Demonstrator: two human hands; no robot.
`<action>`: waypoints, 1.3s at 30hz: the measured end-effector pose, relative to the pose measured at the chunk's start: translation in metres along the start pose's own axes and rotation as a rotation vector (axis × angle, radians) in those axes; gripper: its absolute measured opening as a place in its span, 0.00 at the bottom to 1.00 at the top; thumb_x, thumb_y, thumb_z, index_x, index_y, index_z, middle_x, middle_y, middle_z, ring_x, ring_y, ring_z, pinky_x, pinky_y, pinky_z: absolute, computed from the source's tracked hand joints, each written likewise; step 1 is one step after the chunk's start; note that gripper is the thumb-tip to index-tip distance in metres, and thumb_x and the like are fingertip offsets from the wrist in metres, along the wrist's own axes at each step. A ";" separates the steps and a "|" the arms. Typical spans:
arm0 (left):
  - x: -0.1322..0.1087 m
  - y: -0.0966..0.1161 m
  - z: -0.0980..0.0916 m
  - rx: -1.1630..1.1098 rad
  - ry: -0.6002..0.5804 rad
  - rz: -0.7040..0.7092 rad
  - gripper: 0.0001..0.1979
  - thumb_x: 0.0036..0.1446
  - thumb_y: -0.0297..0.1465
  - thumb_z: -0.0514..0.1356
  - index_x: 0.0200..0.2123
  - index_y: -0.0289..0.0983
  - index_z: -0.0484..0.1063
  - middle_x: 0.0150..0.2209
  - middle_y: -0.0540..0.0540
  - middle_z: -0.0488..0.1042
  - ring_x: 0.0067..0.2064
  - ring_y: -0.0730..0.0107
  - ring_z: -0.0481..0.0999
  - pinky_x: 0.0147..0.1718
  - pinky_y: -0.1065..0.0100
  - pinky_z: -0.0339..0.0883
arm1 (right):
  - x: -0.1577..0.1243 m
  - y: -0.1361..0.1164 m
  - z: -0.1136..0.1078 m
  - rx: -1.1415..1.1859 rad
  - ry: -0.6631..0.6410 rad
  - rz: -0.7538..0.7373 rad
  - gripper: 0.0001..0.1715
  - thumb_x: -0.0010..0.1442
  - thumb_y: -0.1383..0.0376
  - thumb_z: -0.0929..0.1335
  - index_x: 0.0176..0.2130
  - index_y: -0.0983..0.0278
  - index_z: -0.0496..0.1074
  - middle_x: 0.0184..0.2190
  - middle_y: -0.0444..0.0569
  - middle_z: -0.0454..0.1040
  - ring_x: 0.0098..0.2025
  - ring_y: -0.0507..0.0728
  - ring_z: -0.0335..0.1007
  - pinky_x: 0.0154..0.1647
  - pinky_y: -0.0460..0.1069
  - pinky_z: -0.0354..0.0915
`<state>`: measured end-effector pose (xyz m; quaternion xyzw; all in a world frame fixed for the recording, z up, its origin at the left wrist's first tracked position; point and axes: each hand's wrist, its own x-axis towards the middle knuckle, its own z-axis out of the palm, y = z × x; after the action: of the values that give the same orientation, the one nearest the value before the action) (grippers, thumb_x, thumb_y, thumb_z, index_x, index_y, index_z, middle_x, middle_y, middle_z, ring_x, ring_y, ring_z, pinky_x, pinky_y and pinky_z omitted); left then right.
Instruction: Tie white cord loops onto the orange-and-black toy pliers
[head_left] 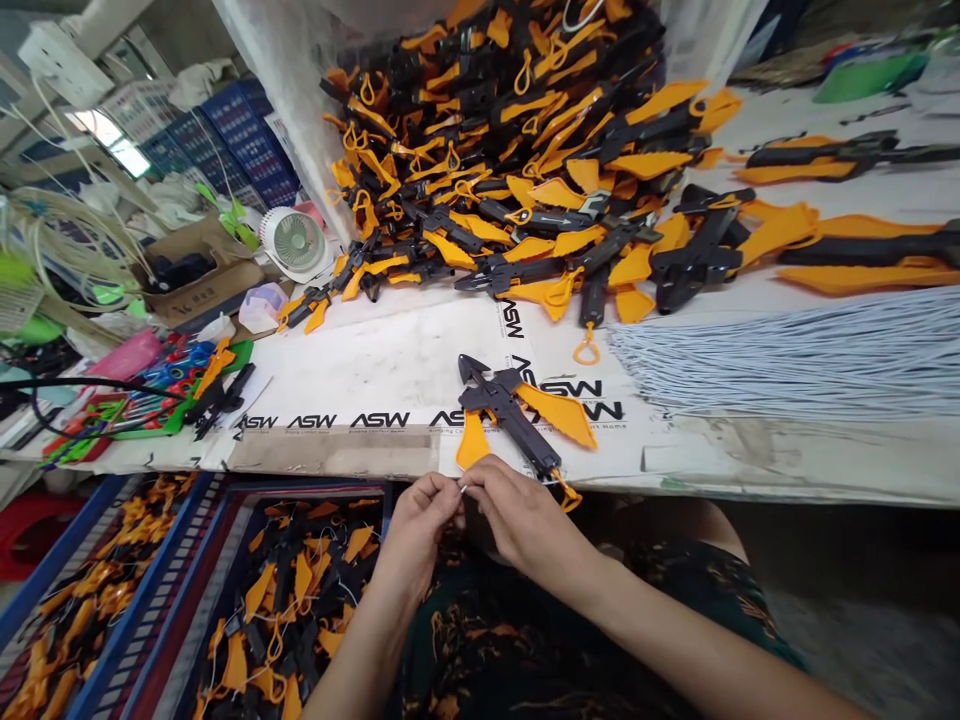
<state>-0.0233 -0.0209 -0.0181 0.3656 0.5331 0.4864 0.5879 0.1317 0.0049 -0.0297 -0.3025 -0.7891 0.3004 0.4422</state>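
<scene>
My left hand [421, 525] and my right hand [517, 505] meet at the table's front edge, their fingertips pinched together. Between them shows a short bit of thin white cord [463, 489]; the rest of it is hidden by my fingers. Just beyond my hands lies a black and orange plastic toy [517, 425] with a pointed tip, orange wings and an orange loop at its near end. My right hand is nearest to it, and whether they touch I cannot tell. To the right lies a thick bundle of pale cords [795, 350].
A large heap of similar toys [510, 190] spills from a white bag at the back. Below the table at left stand blue crates [217, 540] holding more toys, some with white cords. A small fan [295, 243] and a tray of coloured parts [161, 390] are on the left.
</scene>
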 end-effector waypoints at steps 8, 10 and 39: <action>0.001 0.000 -0.006 0.467 0.126 0.369 0.11 0.57 0.37 0.64 0.28 0.36 0.73 0.26 0.51 0.71 0.29 0.72 0.70 0.29 0.73 0.64 | 0.015 0.001 -0.015 0.293 -0.169 0.412 0.07 0.65 0.65 0.65 0.36 0.63 0.73 0.25 0.45 0.73 0.27 0.54 0.71 0.31 0.48 0.66; 0.002 -0.002 -0.006 0.473 0.149 0.490 0.08 0.58 0.34 0.63 0.29 0.36 0.74 0.28 0.50 0.72 0.31 0.72 0.72 0.31 0.72 0.66 | 0.018 0.002 -0.017 0.455 -0.204 0.575 0.08 0.63 0.61 0.67 0.37 0.63 0.73 0.23 0.44 0.73 0.25 0.53 0.70 0.28 0.47 0.66; -0.005 -0.018 0.004 0.357 0.209 0.312 0.09 0.60 0.35 0.58 0.30 0.37 0.70 0.27 0.51 0.70 0.28 0.72 0.69 0.28 0.72 0.64 | 0.001 0.002 0.002 0.306 -0.093 0.351 0.12 0.68 0.59 0.61 0.34 0.62 0.66 0.26 0.42 0.66 0.27 0.52 0.62 0.29 0.47 0.60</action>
<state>-0.0158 -0.0303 -0.0328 0.4892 0.6056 0.5043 0.3737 0.1298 0.0065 -0.0316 -0.3502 -0.6893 0.5024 0.3871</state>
